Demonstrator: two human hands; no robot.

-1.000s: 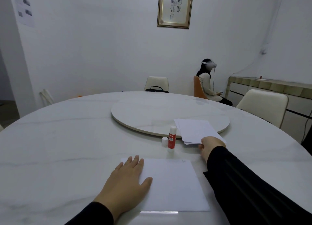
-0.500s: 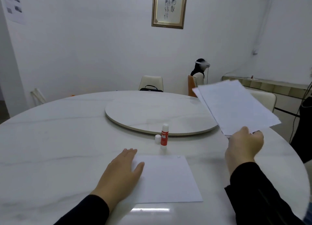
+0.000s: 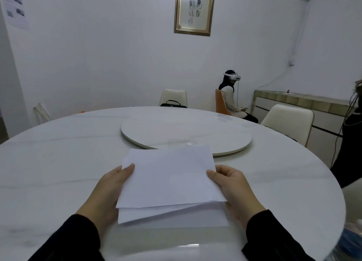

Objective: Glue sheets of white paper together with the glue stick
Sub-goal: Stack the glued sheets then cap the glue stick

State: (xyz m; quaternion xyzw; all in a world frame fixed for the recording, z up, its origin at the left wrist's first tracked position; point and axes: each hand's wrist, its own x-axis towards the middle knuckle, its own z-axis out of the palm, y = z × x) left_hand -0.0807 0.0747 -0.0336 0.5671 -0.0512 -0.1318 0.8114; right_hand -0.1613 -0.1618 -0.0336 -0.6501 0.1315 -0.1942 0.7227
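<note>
**A:** In the head view, what has each hand got?

**B:** Both grip the same stack of white paper [image 3: 170,180]. The left hand [image 3: 109,194] closes on its left edge with the thumb lying on the top sheet; the right hand [image 3: 233,190] pinches the right edge the same way, thumb on top and fingers underneath. Neither hand is free.

**A:** Why hold it from both sides?

**B:** I'd judge it's for control. Loose sheets sag and slide, and the lower ones already fan out at the near edge, so two side grips let the person square the stack or peel one sheet off.

**A:** And where is it relative to the bench?

**B:** Held just above the white bench [image 3: 58,162], in front of the person, its far edge covering part of the round turntable [image 3: 186,131]. Another white sheet [image 3: 176,221] seems to lie flat under the stack, though I can't tell where one ends and the other begins.

**A:** The glue stick?

**B:** Not visible; the raised paper may be hiding it. No gluing appears under way yet.
</note>
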